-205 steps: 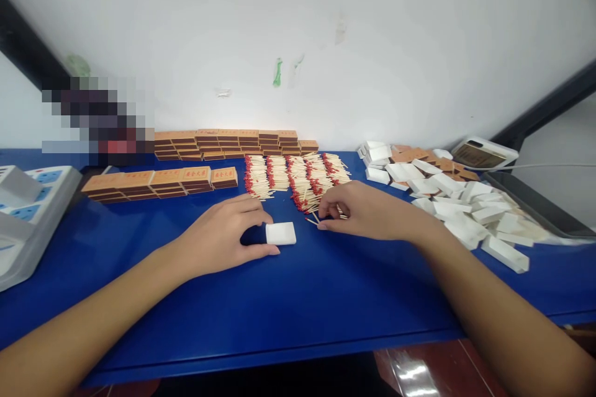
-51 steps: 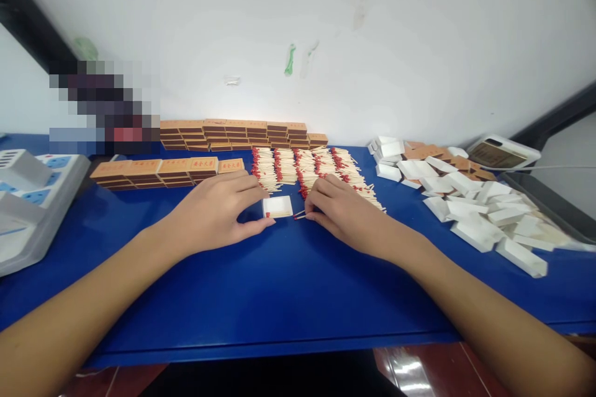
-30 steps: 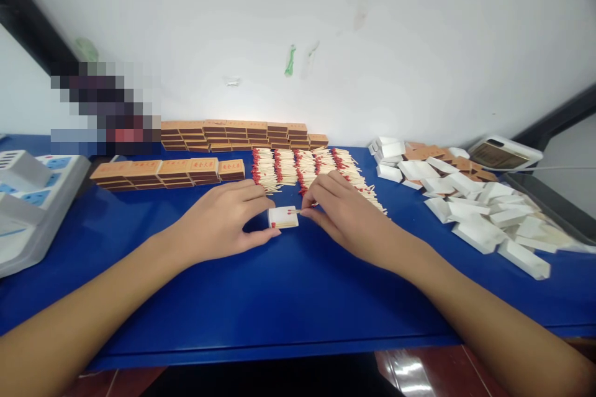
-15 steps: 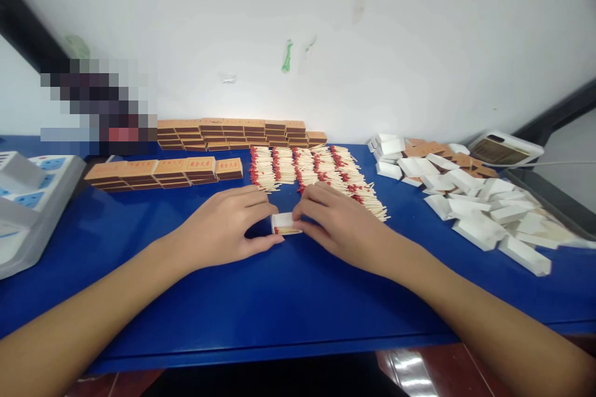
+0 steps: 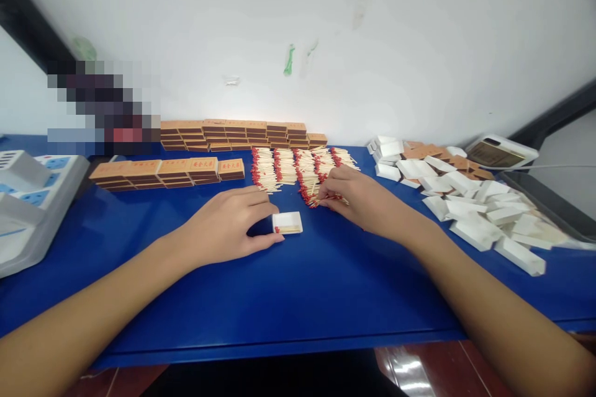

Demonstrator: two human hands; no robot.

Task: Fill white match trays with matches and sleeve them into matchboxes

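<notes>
A small white matchbox tray (image 5: 287, 222) lies on the blue table (image 5: 288, 298), with a few red-tipped matches along its near edge. My left hand (image 5: 228, 223) curls around the tray's left side, thumb and fingers touching it. My right hand (image 5: 358, 195) reaches back to the rows of loose red-tipped matches (image 5: 298, 167), its fingers pinched together on several matches at the rows' near end.
Stacks of tan matchboxes (image 5: 170, 172) stand at the left, with more of these stacks (image 5: 242, 134) along the wall. A heap of white trays and tan sleeves (image 5: 465, 198) lies at the right. A white power strip (image 5: 32, 198) sits far left, a phone (image 5: 503, 152) far right.
My right hand laid matches in the tray, then left it and moved back and right to the match rows. My left hand has stayed on the tray.
</notes>
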